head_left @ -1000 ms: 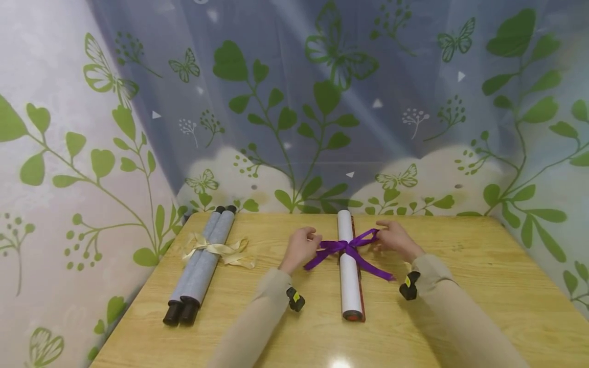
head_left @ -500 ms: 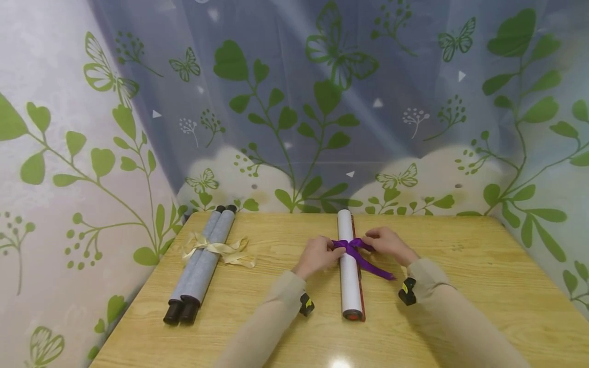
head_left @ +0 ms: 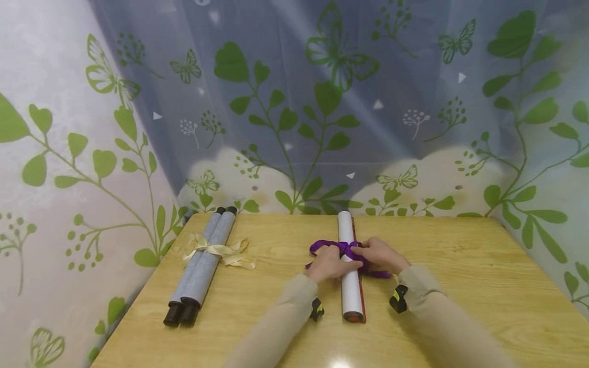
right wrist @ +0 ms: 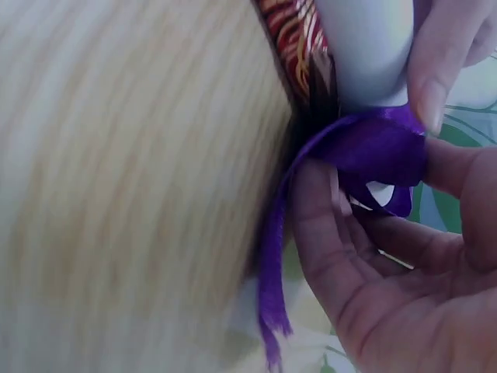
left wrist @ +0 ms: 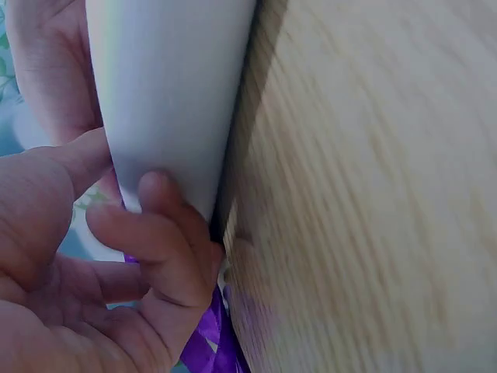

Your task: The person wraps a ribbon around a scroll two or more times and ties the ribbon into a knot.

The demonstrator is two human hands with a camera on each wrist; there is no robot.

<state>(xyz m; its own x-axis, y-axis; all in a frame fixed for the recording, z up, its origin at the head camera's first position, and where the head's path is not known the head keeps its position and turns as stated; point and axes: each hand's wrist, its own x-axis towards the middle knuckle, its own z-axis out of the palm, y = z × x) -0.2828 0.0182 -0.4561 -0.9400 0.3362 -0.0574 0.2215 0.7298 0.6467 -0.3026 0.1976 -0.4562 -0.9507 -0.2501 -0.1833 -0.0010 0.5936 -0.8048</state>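
Observation:
A white scroll [head_left: 352, 291], with a dark end and red at its core, lies lengthwise on the table. A purple ribbon [head_left: 324, 243] is tied in a bow around its middle. My left hand [head_left: 327, 263] holds the ribbon at the scroll's left side, its thumb lying across the top; in the left wrist view its curled fingers [left wrist: 167, 249] touch the scroll's side. From the right, my right hand [head_left: 384, 255] pinches the ribbon [right wrist: 380, 148] near the knot, as the right wrist view shows. The hands partly cover the bow.
Two grey-blue scrolls [head_left: 207, 276] with black ends lie together on the left, tied with a cream ribbon [head_left: 227, 250]. A red, gold-patterned strip [right wrist: 299, 39] runs along the white scroll's right side. The wooden table [head_left: 285, 225] ends at a leaf-patterned curtain [head_left: 299, 128].
My left hand has moved right, from the bow's left loop onto the scroll. My right hand has come inward to the knot, and the ribbon's loops and tails have shifted.

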